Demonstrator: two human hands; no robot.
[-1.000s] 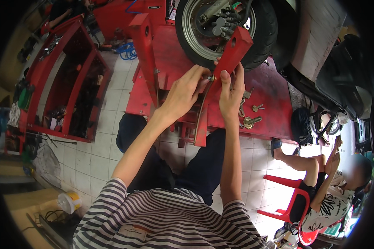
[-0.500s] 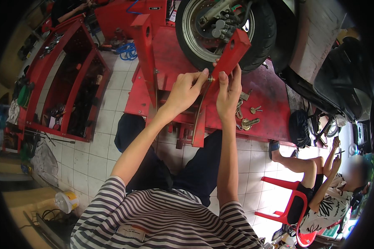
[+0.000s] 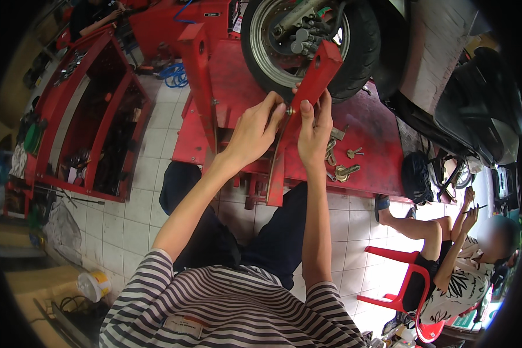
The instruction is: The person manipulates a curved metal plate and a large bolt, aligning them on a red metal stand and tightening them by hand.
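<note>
A red steel upright (image 3: 314, 78) with a round hole near its top leans in front of a motorcycle wheel (image 3: 261, 58). My right hand (image 3: 315, 136) is closed around its right side, thumb on the near face and fingers along the far edge. On the upright's left side sticks out a small metal bolt (image 3: 289, 110). My left hand (image 3: 250, 134) has thumb and forefinger bent together at that bolt, partly covering it. A second red upright (image 3: 198, 75) stands to the left, untouched.
On the red platform (image 3: 377, 168), right of my hands, lie a thick brass-coloured bolt (image 3: 346, 172) and a smaller wing-shaped piece (image 3: 354, 153). A red tool cart (image 3: 87, 127) stands left. At right, a person sits on a red plastic chair (image 3: 397, 301). A scooter (image 3: 464, 104) is behind.
My left forefinger has bent more and its knuckles have risen beside the bolt. My right hand keeps its hold on the upright. The whole view has shifted slightly.
</note>
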